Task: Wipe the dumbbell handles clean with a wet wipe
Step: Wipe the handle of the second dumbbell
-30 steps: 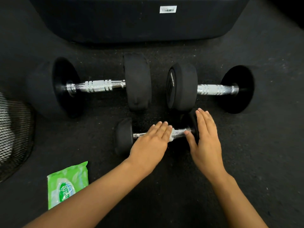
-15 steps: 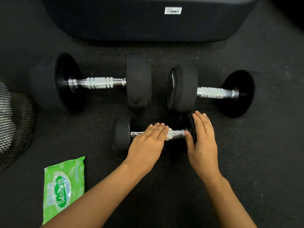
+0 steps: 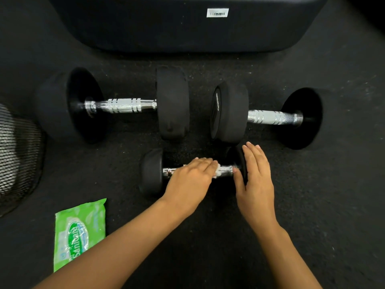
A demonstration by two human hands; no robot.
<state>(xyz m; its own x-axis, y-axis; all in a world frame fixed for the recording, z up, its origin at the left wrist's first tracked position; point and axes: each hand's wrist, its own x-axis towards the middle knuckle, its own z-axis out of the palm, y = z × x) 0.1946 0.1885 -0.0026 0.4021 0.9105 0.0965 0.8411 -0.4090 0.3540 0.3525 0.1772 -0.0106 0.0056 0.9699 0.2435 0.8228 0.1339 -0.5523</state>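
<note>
A small black dumbbell [image 3: 151,171] lies on the floor in front of me, its chrome handle [image 3: 226,170] partly showing. My left hand [image 3: 190,181] lies over the middle of that handle and presses a white wet wipe [image 3: 217,173] onto it; only a corner of the wipe peeks out past the fingertips. My right hand [image 3: 255,178] rests flat against the small dumbbell's right weight, thumb touching the handle's end. Two larger dumbbells lie behind, one on the left [image 3: 123,105] and one on the right [image 3: 268,117], both with bare chrome handles.
A green pack of wet wipes [image 3: 80,232] lies on the dark rubber floor at the lower left. A black mesh basket [image 3: 16,155] stands at the left edge. A large dark padded block [image 3: 187,28] with a white barcode label fills the back.
The view has shifted slightly. My left hand with the wipe has slid a little left along the small dumbbell's handle. My right hand stays on the right weight.
</note>
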